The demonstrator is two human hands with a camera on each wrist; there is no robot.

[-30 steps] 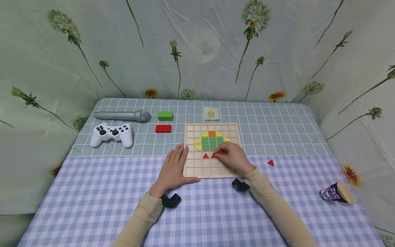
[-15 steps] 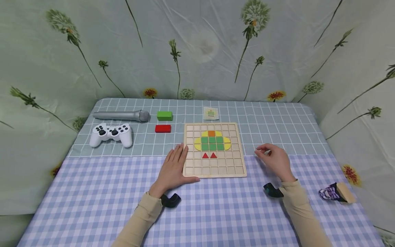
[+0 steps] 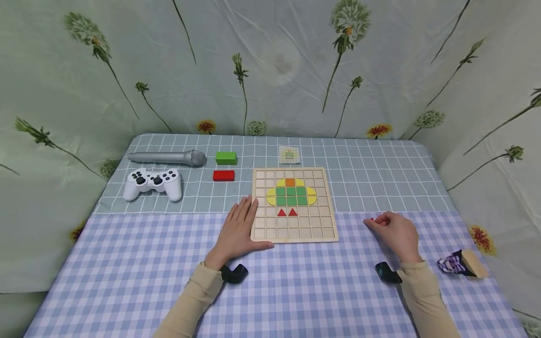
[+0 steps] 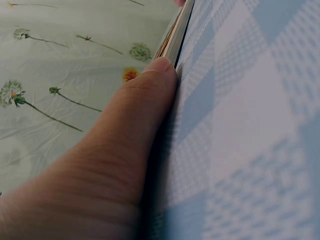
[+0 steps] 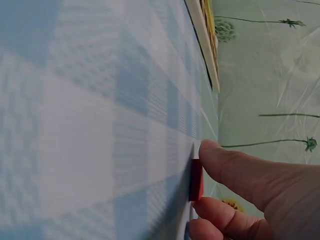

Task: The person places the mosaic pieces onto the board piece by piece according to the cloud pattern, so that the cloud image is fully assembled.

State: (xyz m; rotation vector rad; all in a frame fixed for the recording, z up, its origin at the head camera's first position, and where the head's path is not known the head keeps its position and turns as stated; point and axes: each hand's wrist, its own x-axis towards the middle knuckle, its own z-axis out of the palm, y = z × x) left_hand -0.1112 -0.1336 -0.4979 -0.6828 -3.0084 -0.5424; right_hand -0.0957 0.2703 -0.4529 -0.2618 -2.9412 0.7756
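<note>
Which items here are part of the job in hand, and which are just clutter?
In use:
- wooden board, steadied by the left hand
- red triangle, pinched by the right hand
- pattern card

Lying about:
- microphone
- game controller
- green block
- red block
- small purple-and-tan thing at the right edge

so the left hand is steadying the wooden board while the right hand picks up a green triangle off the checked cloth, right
Not quite: the piece is red, not green. The right wrist view shows the right hand pinching a red triangle on the checked cloth. The left hand does rest against the wooden board.
</note>
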